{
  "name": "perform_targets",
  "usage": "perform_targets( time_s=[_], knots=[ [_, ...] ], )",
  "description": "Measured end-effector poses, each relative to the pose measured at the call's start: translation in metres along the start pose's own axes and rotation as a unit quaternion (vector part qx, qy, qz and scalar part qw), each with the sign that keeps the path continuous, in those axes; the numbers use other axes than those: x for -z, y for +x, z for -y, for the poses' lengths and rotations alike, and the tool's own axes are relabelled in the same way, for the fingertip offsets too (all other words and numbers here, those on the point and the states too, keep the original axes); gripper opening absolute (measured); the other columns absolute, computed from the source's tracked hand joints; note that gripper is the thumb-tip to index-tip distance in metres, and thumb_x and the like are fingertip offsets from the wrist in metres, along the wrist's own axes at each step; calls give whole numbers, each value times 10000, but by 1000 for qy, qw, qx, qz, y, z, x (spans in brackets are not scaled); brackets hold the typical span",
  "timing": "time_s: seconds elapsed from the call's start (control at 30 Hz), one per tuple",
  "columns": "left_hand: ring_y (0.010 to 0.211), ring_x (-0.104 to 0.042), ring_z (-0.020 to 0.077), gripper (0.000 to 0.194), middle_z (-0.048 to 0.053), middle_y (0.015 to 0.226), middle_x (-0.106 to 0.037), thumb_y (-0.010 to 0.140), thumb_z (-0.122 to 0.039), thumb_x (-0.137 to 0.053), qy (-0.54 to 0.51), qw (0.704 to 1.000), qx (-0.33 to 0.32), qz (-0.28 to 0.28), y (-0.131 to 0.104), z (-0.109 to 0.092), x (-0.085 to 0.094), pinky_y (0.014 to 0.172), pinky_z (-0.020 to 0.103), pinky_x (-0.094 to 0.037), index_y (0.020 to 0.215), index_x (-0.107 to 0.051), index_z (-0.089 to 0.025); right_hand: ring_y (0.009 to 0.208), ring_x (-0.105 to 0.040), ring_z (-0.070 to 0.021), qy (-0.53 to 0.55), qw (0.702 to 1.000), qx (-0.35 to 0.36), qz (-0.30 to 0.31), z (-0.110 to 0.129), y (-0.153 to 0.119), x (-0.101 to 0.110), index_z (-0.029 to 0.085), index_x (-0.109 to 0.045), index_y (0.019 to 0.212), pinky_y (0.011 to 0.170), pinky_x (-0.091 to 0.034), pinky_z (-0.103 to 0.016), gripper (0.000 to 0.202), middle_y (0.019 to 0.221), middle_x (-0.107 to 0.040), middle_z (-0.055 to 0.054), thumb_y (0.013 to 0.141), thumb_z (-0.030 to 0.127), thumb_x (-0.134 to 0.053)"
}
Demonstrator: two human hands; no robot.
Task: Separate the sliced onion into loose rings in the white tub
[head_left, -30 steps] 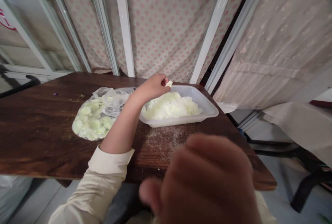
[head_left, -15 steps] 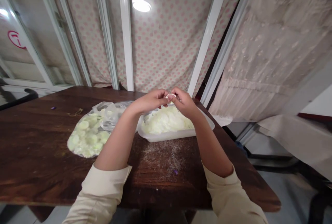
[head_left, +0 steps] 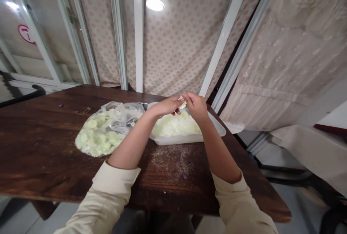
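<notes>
My left hand (head_left: 171, 106) and my right hand (head_left: 195, 104) meet above a white tray (head_left: 179, 140). Between their fingertips they both grip a small pale piece (head_left: 182, 104), partly hidden by the fingers. Inside the tray lies a heap of pale, whitish-green shreds or slices (head_left: 176, 125). To the left, a clear plastic bag (head_left: 94, 138) of round pale green slices lies on the table, its crumpled open end toward the tray.
The dark wooden table (head_left: 43, 147) carries scattered white grains (head_left: 173, 160) in front of the tray, purple bits and a thin string (head_left: 83, 111). Behind stand white-framed glass panels with a dotted curtain (head_left: 176, 39). A covered surface (head_left: 311, 151) is at the right.
The camera view has shifted slightly. My hands remain over the tray with the pale piece, now turned more upright, and my right-hand fingers have moved over its top.
</notes>
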State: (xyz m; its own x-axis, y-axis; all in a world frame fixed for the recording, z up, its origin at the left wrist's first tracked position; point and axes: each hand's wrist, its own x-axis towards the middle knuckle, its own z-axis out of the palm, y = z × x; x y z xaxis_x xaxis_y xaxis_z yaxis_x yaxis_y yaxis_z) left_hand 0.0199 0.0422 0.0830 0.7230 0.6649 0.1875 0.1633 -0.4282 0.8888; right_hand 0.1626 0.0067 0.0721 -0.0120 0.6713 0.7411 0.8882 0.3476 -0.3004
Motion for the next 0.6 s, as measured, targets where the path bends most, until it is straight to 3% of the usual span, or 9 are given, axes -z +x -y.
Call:
perform_targets(
  time_s=[0.23, 0.4, 0.5, 0.6],
  knots=[
    [625, -538, 115, 342, 76, 901, -547, 860, -435, -300, 155, 987, 15, -31, 8, 10, 5, 537, 234, -379, 914, -483, -151, 586, -476, -147, -132, 990, -53, 21, -4, 0, -13, 191, -562, 694, 525, -216, -253, 461, 604, -548, -29, 880, 510, -287],
    [615, -548, 138, 349, 70, 809, -559, 850, -458, -295, 197, 977, 24, -73, 15, 22, 11, 547, 253, -371, 858, -468, -156, 638, -516, -177, -190, 973, -115, 62, -20, 0, -17, 176, -592, 747, 540, -249, -265, 405, 688, -598, -74, 872, 469, -342],
    [616, -550, 136, 322, 72, 812, -568, 846, -428, -314, 196, 976, 23, -90, 17, 21, 12, 556, 250, -373, 864, -474, -148, 670, -515, -178, -163, 984, -68, 6, -12, -1, -13, 169, -577, 789, 573, -299, -275, 367, 717, -593, -75, 890, 407, -316],
    [644, -542, 135, 275, 69, 786, -583, 835, -368, -354, 180, 979, 21, -91, 15, 16, 11, 582, 244, -377, 847, -501, -136, 734, -513, -179, -105, 989, 67, -74, 26, -7, 4, 177, -566, 762, 643, -355, -303, 312, 743, -579, -65, 878, 372, -352]
  ],
)
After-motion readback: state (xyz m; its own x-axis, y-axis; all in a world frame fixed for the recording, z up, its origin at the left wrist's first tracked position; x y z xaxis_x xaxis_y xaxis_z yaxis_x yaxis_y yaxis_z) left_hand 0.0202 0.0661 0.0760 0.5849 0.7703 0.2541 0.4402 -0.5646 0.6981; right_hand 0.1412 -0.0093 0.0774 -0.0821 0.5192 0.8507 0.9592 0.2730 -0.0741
